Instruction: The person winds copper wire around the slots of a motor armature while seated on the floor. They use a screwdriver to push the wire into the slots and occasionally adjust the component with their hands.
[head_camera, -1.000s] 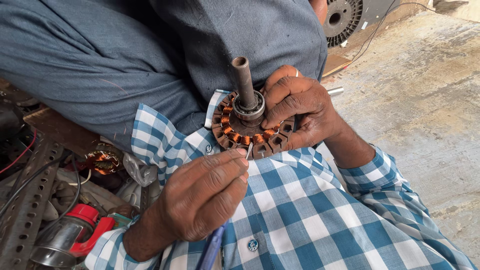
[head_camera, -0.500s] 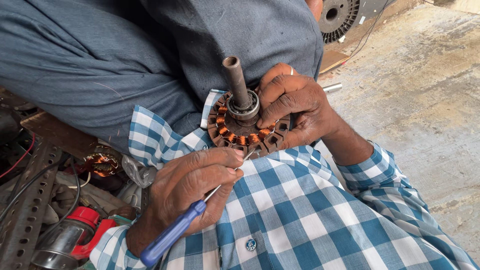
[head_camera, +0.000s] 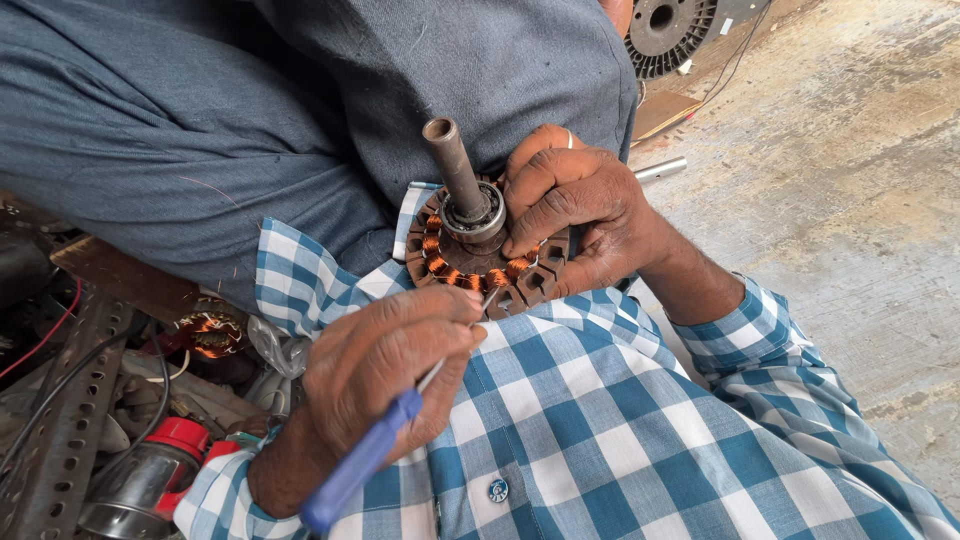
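My right hand (head_camera: 575, 205) grips the round dark steel stator with copper-coloured windings (head_camera: 480, 262), fingers curled together over its upper right edge and clamped on the laminated rim. The stator rests against the blue-and-white checked shirt (head_camera: 600, 420) at my chest. A dark metal shaft (head_camera: 453, 165) stands up from the silver bearing (head_camera: 473, 215) at its centre, tilted slightly left.

My left hand (head_camera: 385, 365) is closed around a screwdriver with a blue plastic handle (head_camera: 360, 465), fingers wrapped tight on the upper handle and the thin steel shank. The tip (head_camera: 487, 299) meets the lower rim of the stator, at the windings.

To the left lie a perforated grey metal angle bar (head_camera: 60, 440), a second small copper coil (head_camera: 210, 335) and a red-and-silver canister (head_camera: 150, 475). A black wire spool (head_camera: 670, 35) sits on the concrete floor (head_camera: 850, 180).
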